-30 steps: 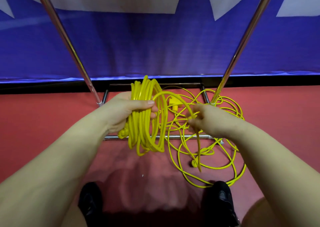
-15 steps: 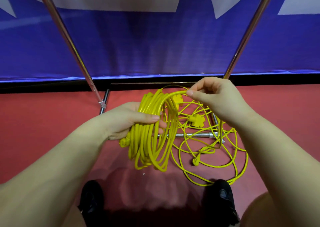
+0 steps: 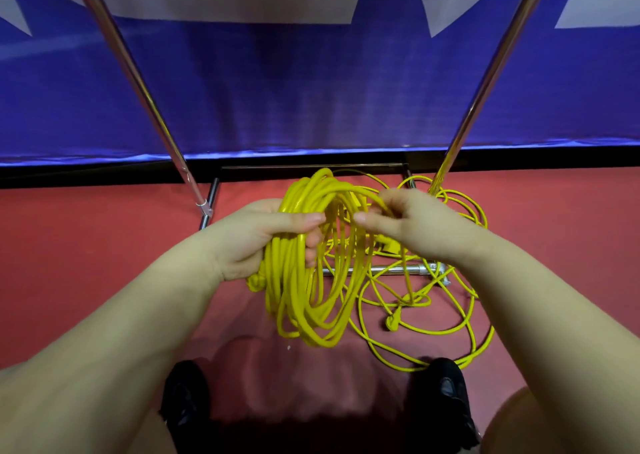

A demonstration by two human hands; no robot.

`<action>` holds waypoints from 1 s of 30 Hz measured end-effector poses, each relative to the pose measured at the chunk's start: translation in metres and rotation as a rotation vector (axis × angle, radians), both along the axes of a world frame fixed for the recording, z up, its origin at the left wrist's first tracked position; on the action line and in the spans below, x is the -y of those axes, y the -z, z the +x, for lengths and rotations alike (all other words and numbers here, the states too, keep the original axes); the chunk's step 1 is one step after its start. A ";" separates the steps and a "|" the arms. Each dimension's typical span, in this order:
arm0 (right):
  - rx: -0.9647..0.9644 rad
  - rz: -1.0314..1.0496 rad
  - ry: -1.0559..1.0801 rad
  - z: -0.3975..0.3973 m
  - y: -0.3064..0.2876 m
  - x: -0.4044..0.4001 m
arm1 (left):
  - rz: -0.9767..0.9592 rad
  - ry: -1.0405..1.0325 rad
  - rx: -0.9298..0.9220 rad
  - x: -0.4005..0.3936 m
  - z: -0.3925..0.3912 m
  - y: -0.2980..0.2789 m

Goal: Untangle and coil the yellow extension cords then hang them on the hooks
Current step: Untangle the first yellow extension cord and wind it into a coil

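- Leftmost, a slanted metal pole [image 3: 138,83] runs from the top edge down to the red floor [image 3: 86,263], where it meets the dark base frame [image 3: 211,197] of a rack; its top is cut off by the picture's edge.
- Next, the left hand [image 3: 256,239] grips the yellow coil [image 3: 304,280]: the thumb lies across the front of the bundled loops and the fingers curl round behind, mostly hidden by the cord.
- The coil hangs from that hand above the floor, its many loops packed too close to count.
- A plug end [image 3: 254,282] pokes out just below the left wrist, partly hidden behind it.
- The right hand [image 3: 415,225] sits just beside the coil's top, thumb and curled fingers pinching a strand of cord that arches over from the coil.
- Under and past that hand, the loose cord [image 3: 450,329] lies tangled on the floor, over and around a horizontal metal bar [image 3: 391,269] of the rack base.
- One small plug [image 3: 393,322] lies on the floor inside the tangle; another connector beneath the right hand is mostly covered.
- Whether the tangle is one cord or several cannot be told.
- Two black shoes, left [image 3: 187,398] and right [image 3: 446,391], stand near the bottom edge, the right one touching the outermost loop.
- Rightmost, a second slanted pole [image 3: 491,73] comes down to the floor among the loose cord, before a blue banner [image 3: 311,90].
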State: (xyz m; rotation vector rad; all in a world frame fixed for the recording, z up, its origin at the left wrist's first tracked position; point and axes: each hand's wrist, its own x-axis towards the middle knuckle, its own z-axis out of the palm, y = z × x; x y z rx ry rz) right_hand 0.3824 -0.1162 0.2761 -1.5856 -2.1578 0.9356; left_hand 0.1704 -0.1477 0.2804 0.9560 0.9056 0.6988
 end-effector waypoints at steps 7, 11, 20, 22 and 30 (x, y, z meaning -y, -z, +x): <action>0.594 -0.335 -0.305 0.000 0.031 0.006 | -0.042 -0.243 0.275 -0.017 -0.020 -0.002; 0.184 -0.403 -0.170 -0.004 0.031 0.005 | -0.008 -0.430 0.220 -0.022 -0.025 -0.006; -0.902 -0.702 0.449 -0.021 -0.004 -0.001 | 0.056 -0.299 -0.098 -0.012 0.000 0.008; -1.055 -0.768 0.527 -0.019 -0.009 -0.004 | 0.070 -0.276 -0.135 -0.010 0.005 0.015; -1.327 -0.859 0.473 -0.019 -0.015 -0.004 | 0.116 -0.243 -0.125 -0.006 0.017 0.013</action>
